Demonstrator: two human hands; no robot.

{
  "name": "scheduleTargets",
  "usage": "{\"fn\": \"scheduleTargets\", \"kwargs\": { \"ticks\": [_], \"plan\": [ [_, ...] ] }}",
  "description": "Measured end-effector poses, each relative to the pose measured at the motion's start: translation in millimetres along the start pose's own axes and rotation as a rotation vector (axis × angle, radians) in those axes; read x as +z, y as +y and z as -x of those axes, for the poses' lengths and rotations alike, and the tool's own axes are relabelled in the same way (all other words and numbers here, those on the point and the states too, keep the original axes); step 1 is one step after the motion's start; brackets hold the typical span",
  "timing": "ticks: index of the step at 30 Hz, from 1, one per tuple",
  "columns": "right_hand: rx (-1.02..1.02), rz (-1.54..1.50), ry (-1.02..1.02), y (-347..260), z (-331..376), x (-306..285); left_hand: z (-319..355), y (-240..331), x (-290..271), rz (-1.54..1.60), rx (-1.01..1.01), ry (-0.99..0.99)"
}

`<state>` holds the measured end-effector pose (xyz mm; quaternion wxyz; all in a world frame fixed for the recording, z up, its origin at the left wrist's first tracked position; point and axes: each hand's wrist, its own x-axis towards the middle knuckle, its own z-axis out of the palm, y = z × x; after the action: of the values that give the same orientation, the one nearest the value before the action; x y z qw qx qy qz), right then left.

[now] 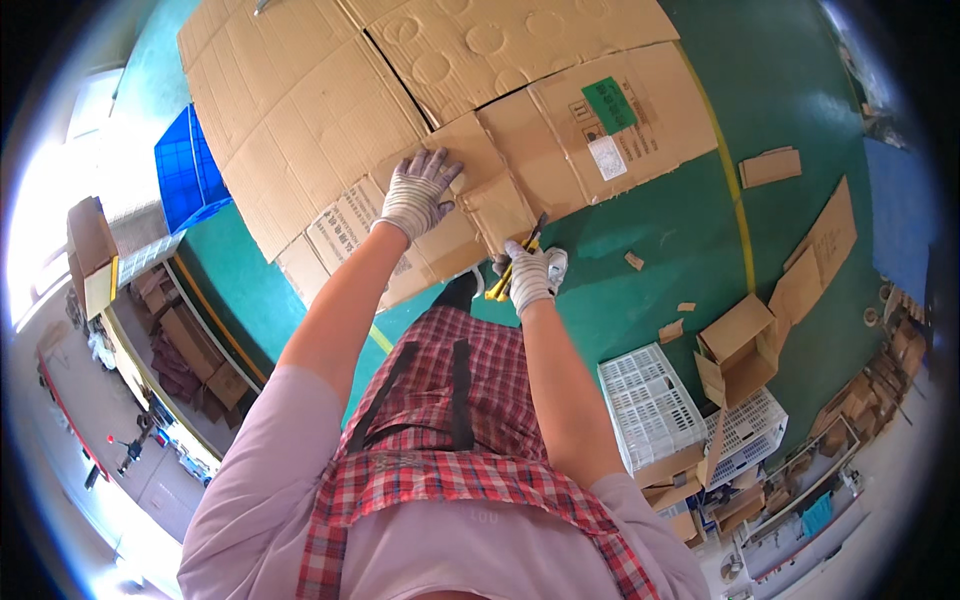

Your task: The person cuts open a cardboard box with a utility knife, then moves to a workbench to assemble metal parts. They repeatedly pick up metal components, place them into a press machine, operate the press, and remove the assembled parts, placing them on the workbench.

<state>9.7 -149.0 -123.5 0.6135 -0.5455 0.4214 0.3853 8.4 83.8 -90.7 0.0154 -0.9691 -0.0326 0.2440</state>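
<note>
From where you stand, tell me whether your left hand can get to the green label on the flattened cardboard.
Probably yes. The left hand already rests flat on the cardboard, and only bare board lies between it and the green label. It would likely take a lean forward and a reach to the right.

Bright daylight, blown-out glare at left (fisheye-bent, dark rim)

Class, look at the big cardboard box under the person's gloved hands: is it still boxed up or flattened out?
Flattened: the cardboard box lies spread on the green floor, flaps splayed. The left hand presses it; the right hand holds a yellow utility knife.
</note>
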Motion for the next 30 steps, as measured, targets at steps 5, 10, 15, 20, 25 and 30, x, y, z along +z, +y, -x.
{"fn": "scheduleTargets", "kwargs": {
  "ticks": [5,10,15,20,25,30],
  "plan": [
    [-0.048,0.106,-0.028,10,-13,-9,-5,0,0,-0.003,0.029,0.011],
    [-0.105,0.195,-0.053,8,-19,-8,-4,-5,10,0.018,0.028,0.068],
    [-0.124,0.203,-0.067,10,-16,-14,-6,-4,8,0.034,0.04,0.069],
    [-0.159,0.208,-0.05,10,-13,-36,-4,6,3,0.0,0.013,0.17],
    [-0.168,0.132,0.055,9,16,-97,12,15,-11,0.165,-0.045,0.211],
    [-0.116,-0.207,0.091,7,25,-207,104,-26,17,0.309,-0.315,0.295]
  ]
}}
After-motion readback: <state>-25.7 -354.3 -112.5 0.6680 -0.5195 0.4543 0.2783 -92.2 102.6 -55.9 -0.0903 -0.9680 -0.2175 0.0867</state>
